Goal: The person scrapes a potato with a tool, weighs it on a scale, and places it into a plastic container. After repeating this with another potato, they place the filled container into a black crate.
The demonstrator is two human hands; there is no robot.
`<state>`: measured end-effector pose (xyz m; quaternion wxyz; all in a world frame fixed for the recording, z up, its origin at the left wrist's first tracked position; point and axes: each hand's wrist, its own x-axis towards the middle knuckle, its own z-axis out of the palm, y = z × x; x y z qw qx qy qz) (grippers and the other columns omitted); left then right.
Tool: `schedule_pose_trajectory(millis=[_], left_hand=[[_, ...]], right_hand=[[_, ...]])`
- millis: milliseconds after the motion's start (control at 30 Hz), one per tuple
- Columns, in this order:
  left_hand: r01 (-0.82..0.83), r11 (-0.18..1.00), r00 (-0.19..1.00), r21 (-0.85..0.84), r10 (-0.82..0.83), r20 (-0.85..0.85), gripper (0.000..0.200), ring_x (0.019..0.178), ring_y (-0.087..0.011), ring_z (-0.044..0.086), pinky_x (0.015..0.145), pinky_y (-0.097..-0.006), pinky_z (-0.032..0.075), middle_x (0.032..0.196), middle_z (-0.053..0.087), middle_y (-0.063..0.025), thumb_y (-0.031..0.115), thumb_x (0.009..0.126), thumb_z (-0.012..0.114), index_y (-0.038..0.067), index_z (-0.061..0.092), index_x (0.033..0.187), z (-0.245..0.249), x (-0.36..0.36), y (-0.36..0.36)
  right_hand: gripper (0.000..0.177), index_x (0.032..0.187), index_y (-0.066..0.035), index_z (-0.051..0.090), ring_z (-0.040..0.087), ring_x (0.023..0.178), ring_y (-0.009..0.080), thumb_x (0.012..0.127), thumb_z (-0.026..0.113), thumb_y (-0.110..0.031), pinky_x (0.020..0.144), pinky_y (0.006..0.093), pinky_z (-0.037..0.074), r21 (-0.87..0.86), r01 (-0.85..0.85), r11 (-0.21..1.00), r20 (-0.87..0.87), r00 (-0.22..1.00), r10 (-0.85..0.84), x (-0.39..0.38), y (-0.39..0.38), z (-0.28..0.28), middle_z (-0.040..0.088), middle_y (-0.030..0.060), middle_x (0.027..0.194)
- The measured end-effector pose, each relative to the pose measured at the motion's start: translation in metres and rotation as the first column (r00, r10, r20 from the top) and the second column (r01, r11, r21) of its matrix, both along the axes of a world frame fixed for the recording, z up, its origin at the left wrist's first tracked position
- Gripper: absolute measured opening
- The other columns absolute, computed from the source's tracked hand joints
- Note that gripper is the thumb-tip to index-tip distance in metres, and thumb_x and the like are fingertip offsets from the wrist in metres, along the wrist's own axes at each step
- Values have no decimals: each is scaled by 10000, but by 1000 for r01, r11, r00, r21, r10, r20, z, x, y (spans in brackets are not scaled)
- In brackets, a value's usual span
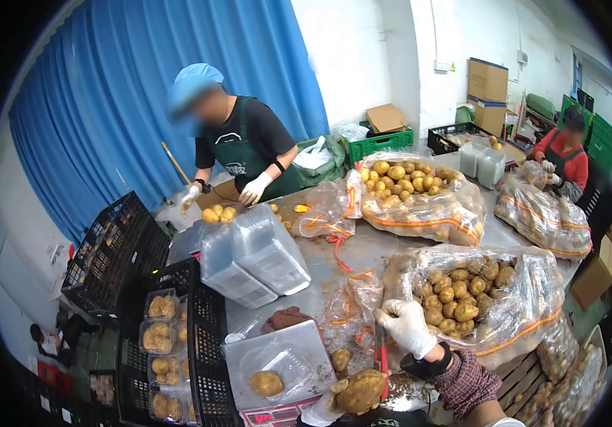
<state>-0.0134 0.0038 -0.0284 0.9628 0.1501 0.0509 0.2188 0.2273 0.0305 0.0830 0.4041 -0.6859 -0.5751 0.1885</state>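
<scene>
My left hand, in a white glove at the bottom edge, is closed around a large potato. My right hand, also gloved, is at the near left side of an open plastic bag of potatoes. Its fingers are curled together; what they hold, if anything, is hidden. Beside that hand lies a red-handled tool. Left of the potato in my hand is a scale, bearing a clear plastic box with one potato. A small potato lies next to the scale.
Stacked clear boxes stand behind the scale. A black crate at left holds packed potato boxes. A second potato bag lies farther back. Across the table one co-worker handles potatoes; another works at far right.
</scene>
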Motion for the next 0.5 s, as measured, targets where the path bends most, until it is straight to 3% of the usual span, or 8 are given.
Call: schedule_pose_trajectory(millis=[133, 167, 233, 267, 367, 433, 467, 500], left_hand=[[92, 995, 991, -32, -88, 101, 988, 877, -352, 596, 554, -376, 495, 1282, 506, -219, 739, 748, 516, -14, 366, 1370, 5, 7, -1], [99, 994, 989, -35, -95, 115, 992, 875, -352, 597, 551, -376, 495, 1279, 508, -219, 740, 747, 516, -16, 364, 1370, 7, 10, -1], [118, 992, 988, -41, -113, 104, 996, 873, -353, 597, 547, -375, 495, 1276, 510, -219, 742, 745, 517, -18, 363, 1371, 11, 16, -2], [94, 994, 994, -57, -91, 55, 1020, 872, -354, 596, 548, -374, 492, 1264, 512, -222, 753, 736, 512, -33, 359, 1368, 17, 20, -4], [107, 992, 978, -70, -118, -172, 938, 906, -350, 586, 564, -376, 486, 1225, 528, -210, 714, 777, 505, 17, 364, 1388, 39, 27, -6], [-280, 960, 851, -12, 242, -465, 786, 952, -344, 571, 598, -368, 490, 1224, 542, -187, 645, 841, 489, 104, 381, 1401, 36, 35, -13], [-228, 974, 868, 1, 204, -453, 672, 984, -340, 557, 621, -360, 494, 1227, 555, -151, 595, 886, 467, 165, 395, 1398, 41, 33, -12], [-227, 974, 866, 0, 202, -457, 672, 984, -340, 557, 621, -360, 494, 1227, 555, -151, 595, 886, 467, 165, 395, 1398, 40, 31, -12]], right_hand=[[425, 1240, 17, 531, 581, 1032, 152, 972, 527, -313, 874, 301, 466, 120, -348, 930, -705, 629, 327, 11, -45, -70, 615, 54, 1172], [401, 1213, 10, 550, 569, 1069, 160, 980, 512, -314, 928, 288, 448, -73, -359, 931, -905, 415, 89, -7, -65, -32, 603, 73, 1177], [392, 1207, -2, 550, 572, 1072, 169, 987, 495, -322, 929, 286, 453, -266, -339, 903, -943, 286, -170, -25, -82, -55, 606, 81, 1167], [386, 1189, -2, 553, 588, 1051, 176, 986, 496, -325, 895, 301, 473, 9, -385, 923, -996, 83, 44, -24, -81, -69, 626, 89, 1123], [389, 1173, 15, 550, 603, 1014, 170, 988, 495, -323, 865, 313, 489, 184, -195, 963, -981, 28, 193, -12, -78, -59, 644, 86, 1062], [371, 1181, -10, 556, 642, 941, 220, 958, 546, -306, 798, 313, 509, 77, -130, 989, -951, 287, 112, -2, -90, -33, 663, 110, 1027], [364, 1190, -31, 559, 646, 887, 253, 931, 580, -286, 759, 318, 513, 99, -59, 993, -613, 783, 108, 0, -96, -29, 662, 116, 1001], [369, 1199, -52, 561, 650, 833, 286, 903, 614, -265, 720, 323, 518, 155, -14, 988, -58, 998, 23, 1, -101, -23, 661, 121, 974]])
